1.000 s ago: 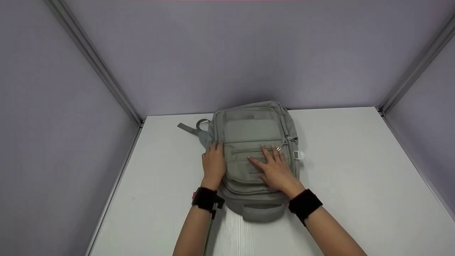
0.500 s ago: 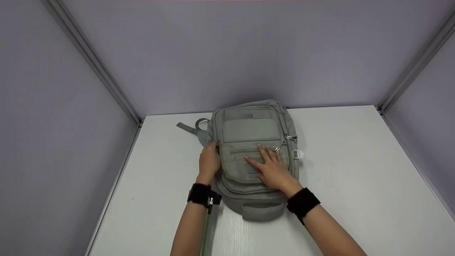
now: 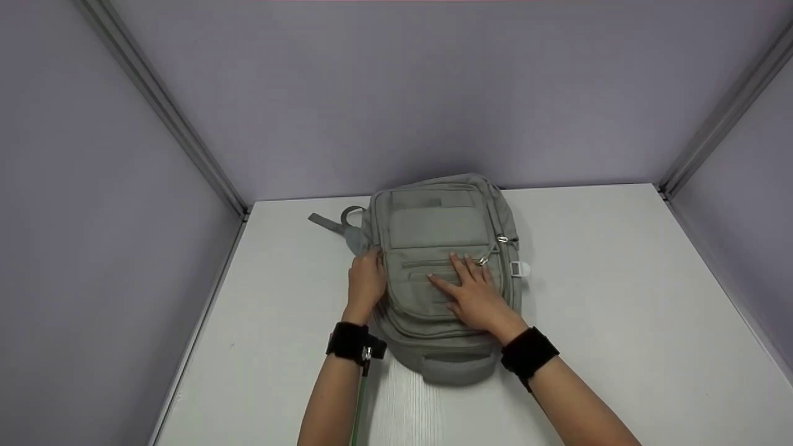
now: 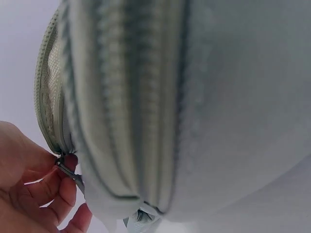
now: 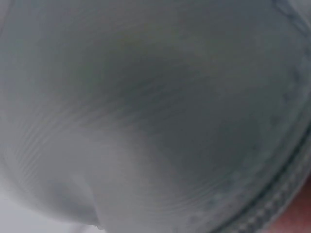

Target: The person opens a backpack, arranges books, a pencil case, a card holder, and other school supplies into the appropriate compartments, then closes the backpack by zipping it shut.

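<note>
So the backpack (image 3: pixel 441 272) is lying flat on its back in the middle of the white table (image 3: pixel 619 322), top end pointing toward the far wall, with a strap (image 3: pixel 331 224) poking out on the far left side. The left hand (image 3: pixel 365 282) is at the bag's left edge, and the left wrist view shows what it's really doing: the fingertips (image 4: pixel 68 167) are pinching a small metal zipper pull (image 4: pixel 68 171) right at the end of a zipper track. That track looks parted a little there, with some mesh lining (image 4: pixel 51 97) showing through the gap, so I'd say the zipper is only just started and most of its run is left to go. The right hand (image 3: pixel 477 297) lies flat on the front pocket, fingers straight and spread, holding nothing, just pressing the bag down so it stays put; its fingertips sit close to the silver pulls (image 3: pixel 489 255) on the right side. The right wrist view is basically a blurry wall of grey fabric, so no help there. The front pocket's zippers look closed from the head view, and nothing is out of the bag. My read: early stage, bag steadied, 1 zipper pull gripped, bulk of the zipping not done.
</note>
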Demonstrator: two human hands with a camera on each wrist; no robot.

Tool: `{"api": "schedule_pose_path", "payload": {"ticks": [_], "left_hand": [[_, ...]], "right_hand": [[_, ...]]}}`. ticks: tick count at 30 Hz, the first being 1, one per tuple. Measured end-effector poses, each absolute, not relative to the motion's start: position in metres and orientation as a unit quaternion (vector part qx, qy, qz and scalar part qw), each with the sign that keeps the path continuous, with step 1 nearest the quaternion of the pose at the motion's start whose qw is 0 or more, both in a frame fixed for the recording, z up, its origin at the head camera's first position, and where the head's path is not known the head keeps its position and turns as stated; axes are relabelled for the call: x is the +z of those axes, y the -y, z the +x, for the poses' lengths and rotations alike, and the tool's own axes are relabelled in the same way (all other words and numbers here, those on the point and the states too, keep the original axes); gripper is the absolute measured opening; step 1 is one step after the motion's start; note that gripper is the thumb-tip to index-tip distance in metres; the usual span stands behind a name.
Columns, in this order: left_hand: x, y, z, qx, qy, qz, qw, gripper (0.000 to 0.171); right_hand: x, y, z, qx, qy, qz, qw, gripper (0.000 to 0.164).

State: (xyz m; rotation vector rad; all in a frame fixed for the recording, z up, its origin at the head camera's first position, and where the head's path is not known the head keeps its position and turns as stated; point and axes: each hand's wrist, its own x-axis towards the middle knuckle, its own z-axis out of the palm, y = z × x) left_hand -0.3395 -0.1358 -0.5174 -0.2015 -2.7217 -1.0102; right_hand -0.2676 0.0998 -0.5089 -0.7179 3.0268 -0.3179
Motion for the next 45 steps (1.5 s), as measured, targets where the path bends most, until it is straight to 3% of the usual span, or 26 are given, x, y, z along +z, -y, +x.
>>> {"api": "schedule_pose_path", "payload": {"ticks": [8,17,26,45], "left_hand": [[-0.517,0.138,-0.336,-0.277,0.945,-0.078,0.154,0.016],[-0.513,0.144,-0.322,-0.250,0.957,-0.094,0.115,0.014],[-0.516,0.152,-0.302,-0.190,0.965,-0.139,0.114,0.014],[-0.486,0.164,-0.275,-0.184,0.952,-0.244,-0.036,0.017]], "right_hand": [[-0.509,-0.100,-0.268,-0.102,-0.969,-0.225,0.013,0.059],[-0.507,-0.099,-0.271,-0.086,-0.972,-0.216,0.022,0.060],[-0.507,-0.096,-0.272,-0.074,-0.973,-0.218,0.015,0.060],[-0.506,-0.092,-0.272,-0.055,-0.977,-0.205,0.002,0.059]]}}
